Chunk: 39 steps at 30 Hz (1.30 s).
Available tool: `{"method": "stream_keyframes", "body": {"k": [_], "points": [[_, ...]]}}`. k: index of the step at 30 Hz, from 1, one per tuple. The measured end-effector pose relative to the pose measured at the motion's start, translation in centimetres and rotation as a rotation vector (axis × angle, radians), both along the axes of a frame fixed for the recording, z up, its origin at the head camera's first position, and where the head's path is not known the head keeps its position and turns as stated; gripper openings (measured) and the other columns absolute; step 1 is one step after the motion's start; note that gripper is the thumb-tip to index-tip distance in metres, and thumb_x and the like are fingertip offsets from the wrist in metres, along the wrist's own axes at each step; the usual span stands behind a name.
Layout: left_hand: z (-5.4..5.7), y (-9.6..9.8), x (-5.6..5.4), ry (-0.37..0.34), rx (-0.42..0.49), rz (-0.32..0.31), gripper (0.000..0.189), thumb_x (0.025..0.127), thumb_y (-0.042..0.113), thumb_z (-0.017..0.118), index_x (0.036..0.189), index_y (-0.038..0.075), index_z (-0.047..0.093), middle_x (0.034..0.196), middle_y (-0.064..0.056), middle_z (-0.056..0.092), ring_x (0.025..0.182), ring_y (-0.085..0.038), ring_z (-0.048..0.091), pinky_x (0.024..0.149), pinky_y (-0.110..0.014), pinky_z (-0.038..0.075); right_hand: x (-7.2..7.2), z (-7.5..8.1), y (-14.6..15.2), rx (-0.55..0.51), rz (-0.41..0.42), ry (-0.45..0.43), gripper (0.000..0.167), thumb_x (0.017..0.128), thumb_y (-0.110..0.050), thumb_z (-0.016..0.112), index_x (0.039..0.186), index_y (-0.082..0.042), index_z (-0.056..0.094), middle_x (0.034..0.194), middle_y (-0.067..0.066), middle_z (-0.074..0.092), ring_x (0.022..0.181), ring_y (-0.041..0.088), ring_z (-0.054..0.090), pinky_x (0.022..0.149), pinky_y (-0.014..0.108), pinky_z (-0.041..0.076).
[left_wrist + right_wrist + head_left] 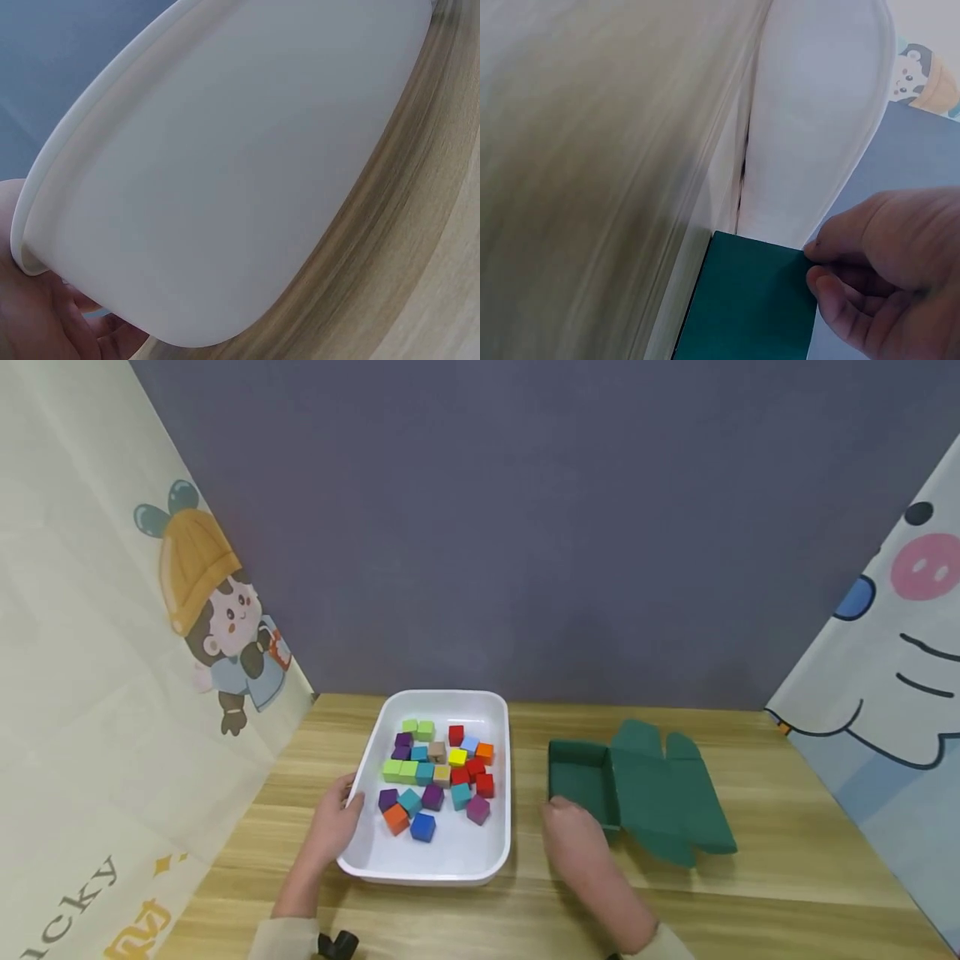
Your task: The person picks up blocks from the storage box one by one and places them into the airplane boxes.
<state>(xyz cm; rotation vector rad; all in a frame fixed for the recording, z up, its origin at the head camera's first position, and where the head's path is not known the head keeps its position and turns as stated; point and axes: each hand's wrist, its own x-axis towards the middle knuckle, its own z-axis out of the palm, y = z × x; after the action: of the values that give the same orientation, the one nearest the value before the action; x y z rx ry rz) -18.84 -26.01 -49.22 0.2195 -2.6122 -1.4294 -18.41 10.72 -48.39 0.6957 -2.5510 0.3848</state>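
Note:
On the wooden table stands a white tray [459,857] holding several small coloured cubes, among them a blue cube [423,827] near its front. My left hand [333,820] grips the tray's left rim, thumb over the edge and fingers curled below the lip, as the left wrist view shows. To the right of the tray sits a green box [579,755] with its lid [654,789] folded out rightward. At the box's near left corner, my right hand [576,842] pinches the top edge of the wall [754,292] between thumb and fingers. The hand hides that corner in the head view.
A grey-blue panel [525,543] rises behind the table [802,827]. Printed cloths hang on both sides, a cartoon child [232,618] on the left one and a pink-nosed figure [900,693] on the right. Bare wood separates the tray from the box.

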Motion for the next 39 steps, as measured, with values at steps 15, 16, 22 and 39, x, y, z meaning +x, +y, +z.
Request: {"method": "stream_keyframes", "body": {"k": [15, 16, 22, 39], "points": [[0.0, 0.2, 0.1, 0.001, 0.022, 0.0, 0.041, 0.099, 0.004, 0.046, 0.137, -0.012, 0.042, 0.131, -0.035, 0.049, 0.118, -0.044, 0.05, 0.097, -0.053, 0.045, 0.9, 0.0, -1.6, 0.025, -0.003, -0.027, 0.012, 0.072, 0.008, 0.07, 0.077, -0.002, 0.068, 0.07, 0.004, 0.056, 0.06, 0.019, 0.058, 0.048, 0.029, 0.052], [0.0, 0.2, 0.1, 0.002, 0.022, 0.001, 0.042, 0.099, 0.004, 0.046, 0.137, -0.012, 0.042, 0.131, -0.035, 0.049, 0.117, -0.044, 0.05, 0.097, -0.053, 0.045, 0.9, 0.0, -1.6, 0.022, -0.008, -0.027, 0.011, 0.072, 0.007, 0.071, 0.078, -0.002, 0.068, 0.071, 0.004, 0.057, 0.06, 0.019, 0.058, 0.048, 0.029, 0.052], [-0.1, 0.2, 0.0, 0.018, 0.013, 0.008, 0.041, 0.099, 0.004, 0.046, 0.136, -0.013, 0.043, 0.127, -0.034, 0.052, 0.112, -0.043, 0.053, 0.095, -0.053, 0.047, 0.9, 0.2, -1.2, 0.014, -0.029, 0.01, 0.01, 0.075, -0.003, 0.072, 0.073, -0.007, 0.063, 0.075, 0.004, 0.061, 0.05, 0.015, 0.054, 0.039, 0.028, 0.044], [-0.1, 0.1, -0.1, -0.011, 0.035, 0.011, 0.04, 0.1, 0.005, 0.046, 0.135, -0.012, 0.043, 0.129, -0.034, 0.051, 0.113, -0.042, 0.054, 0.095, -0.051, 0.047, -6.3, 10.7, -8.3, 0.098, 0.076, -0.529, 0.026, 0.082, -0.023, 0.076, 0.105, -0.011, 0.073, 0.087, -0.001, 0.068, 0.062, 0.012, 0.056, 0.05, 0.02, 0.048]]}}
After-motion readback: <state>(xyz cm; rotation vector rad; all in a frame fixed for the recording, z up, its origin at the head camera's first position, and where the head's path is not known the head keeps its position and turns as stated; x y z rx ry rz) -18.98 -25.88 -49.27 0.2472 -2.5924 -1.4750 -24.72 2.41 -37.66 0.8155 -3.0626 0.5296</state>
